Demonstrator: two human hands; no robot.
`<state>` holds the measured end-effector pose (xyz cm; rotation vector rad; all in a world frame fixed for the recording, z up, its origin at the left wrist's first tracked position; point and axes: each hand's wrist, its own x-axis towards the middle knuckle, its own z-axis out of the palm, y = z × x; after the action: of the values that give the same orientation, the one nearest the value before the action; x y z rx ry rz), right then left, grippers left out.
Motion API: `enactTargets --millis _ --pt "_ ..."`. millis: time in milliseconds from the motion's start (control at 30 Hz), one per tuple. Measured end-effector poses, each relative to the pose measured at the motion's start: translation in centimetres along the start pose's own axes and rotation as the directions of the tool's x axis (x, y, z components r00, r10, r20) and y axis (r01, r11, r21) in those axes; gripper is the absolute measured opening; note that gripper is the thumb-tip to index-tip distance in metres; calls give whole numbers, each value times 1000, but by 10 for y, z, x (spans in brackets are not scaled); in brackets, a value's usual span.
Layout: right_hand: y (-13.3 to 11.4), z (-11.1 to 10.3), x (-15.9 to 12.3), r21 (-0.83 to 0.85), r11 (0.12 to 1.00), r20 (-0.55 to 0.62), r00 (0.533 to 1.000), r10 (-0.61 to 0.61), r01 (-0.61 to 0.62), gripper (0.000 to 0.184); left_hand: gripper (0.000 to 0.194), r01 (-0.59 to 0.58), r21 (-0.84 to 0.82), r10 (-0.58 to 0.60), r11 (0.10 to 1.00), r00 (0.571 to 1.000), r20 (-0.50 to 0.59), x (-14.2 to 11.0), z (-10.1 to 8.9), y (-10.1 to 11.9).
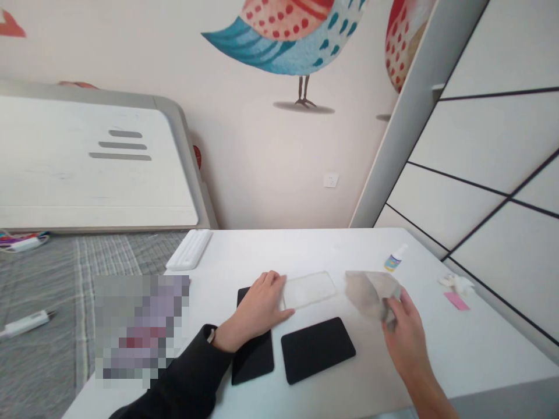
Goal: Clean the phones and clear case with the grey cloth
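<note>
Seen in the head view, the clear case (309, 289) lies flat on the white counter (480, 358), its long axis running left to right, the right end slightly farther off. The left hand (257, 305) is the nearer one, at the case's left end: thumb spread from fingers, touching that short edge, though I can't tell whether they grip it. Well apart to the case's right, the right hand (404, 326) has its fingers closed on a grey cloth (371, 290), which spreads back toward the case. Just this side of the case rests a black slab (318, 350); a second dark slab (253, 362) sits to its near left, partly under the left arm. As for containers, a small bottle (394, 259) stands beyond the case to the right; what's inside I can't make out.
</note>
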<state>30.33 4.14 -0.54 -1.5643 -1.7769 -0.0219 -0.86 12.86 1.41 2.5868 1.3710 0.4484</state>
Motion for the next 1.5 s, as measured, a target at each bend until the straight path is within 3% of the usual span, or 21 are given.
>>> enactTargets --millis 133,267,333,467,600,633,767,933,1067,1233,1367,1433,1500 --pt "-38 42 35 46 995 227 969 -95 87 50 52 -23 -52 23 998 1000 -5 -2 2 1" --pt "-71 72 41 151 947 489 811 -320 282 54 44 -31 -75 31 997 1000 0 1 5 -2" --pt "-70 72 42 152 938 545 766 -342 310 58 46 -28 -84 29 996 1000 5 2 6 -4" --pt "-57 63 45 45 959 562 787 -255 279 53 63 -26 -102 27 994 1000 7 2 8 -6" --pt "-57 61 43 66 944 604 740 -296 324 59 50 -22 -98 22 995 1000 8 2 9 -6" --pt "-57 60 44 53 946 605 743 -285 320 56 50 -19 -97 20 995 1000 7 2 10 -6" --pt "-60 61 50 -99 970 542 830 -134 221 54 61 -3 -95 4 996 1000 10 3 13 -5" --pt "-71 69 47 -4 954 579 779 -242 299 47 50 29 -79 -28 996 999 16 3 14 -2" --pt "-49 63 60 -82 965 529 831 -171 250 32 64 32 -77 -30 997 999 19 2 10 -1" --pt "-20 42 84 -122 967 470 871 -141 222 21 67 31 -79 -29 996 999 17 2 10 -1" --pt "-8 8 101 -125 975 375 918 -126 184 30 66 15 -77 -15 997 1000 9 2 13 -4" --pt "-4 -9 109 -92 974 395 905 -156 207 31 66 11 -75 -10 997 1000 6 2 14 -5" --pt "-4 -19 115 -40 966 461 863 -209 255 29 66 5 -72 -5 997 1000 6 2 14 -4"
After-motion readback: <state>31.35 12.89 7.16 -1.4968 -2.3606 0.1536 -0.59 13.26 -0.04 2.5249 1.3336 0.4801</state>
